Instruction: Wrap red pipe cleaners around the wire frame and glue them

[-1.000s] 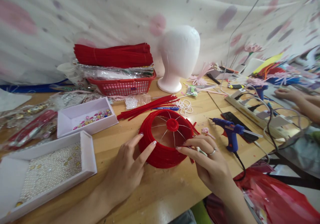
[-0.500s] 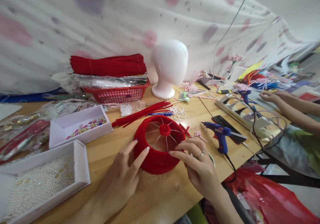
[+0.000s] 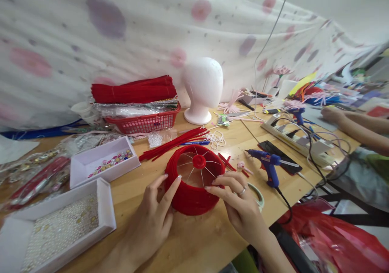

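Touching red frame (image 3: 190,192), spread fingers (image 3: 173,188), both sides

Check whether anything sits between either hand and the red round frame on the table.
Nothing visible does. The left hand already rests its fingers on the red frame at its near left wall, and the right hand touches its near right rim. The glue gun lies apart to the right.

Wooden counter (image 3: 194,240) is pretty packed: red round frame (image 3: 194,181), blue glue gun (image 3: 267,163), two white bead trays (image 3: 60,228), red basket (image 3: 146,121), white foam head (image 3: 202,90).
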The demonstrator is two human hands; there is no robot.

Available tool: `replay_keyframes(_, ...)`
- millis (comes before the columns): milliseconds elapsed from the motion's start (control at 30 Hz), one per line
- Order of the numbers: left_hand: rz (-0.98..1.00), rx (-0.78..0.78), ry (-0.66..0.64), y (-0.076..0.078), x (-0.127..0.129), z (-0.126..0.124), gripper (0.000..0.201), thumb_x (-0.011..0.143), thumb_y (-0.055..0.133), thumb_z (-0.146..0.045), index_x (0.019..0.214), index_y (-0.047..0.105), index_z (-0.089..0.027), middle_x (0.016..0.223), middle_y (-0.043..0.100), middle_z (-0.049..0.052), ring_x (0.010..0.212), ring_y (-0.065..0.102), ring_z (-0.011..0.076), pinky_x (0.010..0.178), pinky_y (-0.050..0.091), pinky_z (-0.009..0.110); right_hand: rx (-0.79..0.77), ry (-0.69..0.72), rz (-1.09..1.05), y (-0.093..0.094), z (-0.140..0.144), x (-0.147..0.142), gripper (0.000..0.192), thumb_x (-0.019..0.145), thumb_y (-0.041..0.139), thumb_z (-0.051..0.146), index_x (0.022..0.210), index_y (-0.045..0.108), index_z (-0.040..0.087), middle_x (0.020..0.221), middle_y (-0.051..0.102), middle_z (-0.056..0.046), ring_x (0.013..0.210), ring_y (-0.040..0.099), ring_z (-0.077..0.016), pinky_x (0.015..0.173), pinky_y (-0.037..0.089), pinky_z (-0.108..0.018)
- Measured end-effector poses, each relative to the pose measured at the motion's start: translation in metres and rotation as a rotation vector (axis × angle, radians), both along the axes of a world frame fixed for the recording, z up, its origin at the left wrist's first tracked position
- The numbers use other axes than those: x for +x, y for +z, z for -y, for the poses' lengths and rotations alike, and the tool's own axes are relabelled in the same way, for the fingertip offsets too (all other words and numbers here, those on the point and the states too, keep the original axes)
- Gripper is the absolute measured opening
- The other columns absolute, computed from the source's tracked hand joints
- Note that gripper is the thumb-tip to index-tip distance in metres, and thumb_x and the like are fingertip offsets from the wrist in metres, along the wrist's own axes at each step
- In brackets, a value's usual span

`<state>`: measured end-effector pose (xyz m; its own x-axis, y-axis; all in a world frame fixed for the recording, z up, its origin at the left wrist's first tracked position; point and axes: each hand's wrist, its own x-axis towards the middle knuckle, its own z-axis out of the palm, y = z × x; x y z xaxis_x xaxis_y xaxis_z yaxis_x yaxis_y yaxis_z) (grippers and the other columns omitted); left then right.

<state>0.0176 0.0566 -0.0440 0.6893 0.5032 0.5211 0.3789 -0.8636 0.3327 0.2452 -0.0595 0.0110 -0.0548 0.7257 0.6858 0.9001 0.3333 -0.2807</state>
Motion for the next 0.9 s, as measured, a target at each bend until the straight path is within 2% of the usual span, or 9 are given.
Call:
replay_keyframes(367,-0.031,0.035,0.014,0.002,-0.001,0.000,0.079,0.093,0.042,-0.005,0.162,0.015,-0.034,0.144,0.038,0.017,0.129,0.057,0.0301,0.097,0.061,0.049,-0.014,0.033,0.003,-0.004,0.001,0.003,0.043,0.090,0.045,-0.005,0.117,0.068,0.020,0.107,0.066,-0.009,0.107,0.053,-0.0229,0.090,0.050,-0.039)
replay_keyframes(567,-0.046,0.053,0.027,0.004,0.000,0.000,0.080,0.093,0.041,-0.005,0.162,0.014,-0.034,0.143,0.039,0.017,0.126,0.060,0.0287,0.096,0.061,0.047,0.003,0.001,-0.016,-0.010,0.002,0.002,0.043,0.092,0.045,-0.004,0.117,0.068,0.022,0.108,0.066,-0.008,0.118,0.050,-0.0246,0.094,0.050,-0.039)
replay_keyframes(900,-0.067,0.002,0.044,-0.007,-0.002,0.001,0.085,0.087,0.044,-0.003,0.162,0.017,-0.034,0.148,0.039,0.017,0.130,0.058,0.0298,0.097,0.061,0.045,0.099,0.019,-0.036,-0.023,-0.003,0.002,0.043,0.090,0.045,-0.006,0.117,0.067,0.020,0.110,0.064,-0.007,0.114,0.052,-0.0219,0.092,0.049,-0.036)
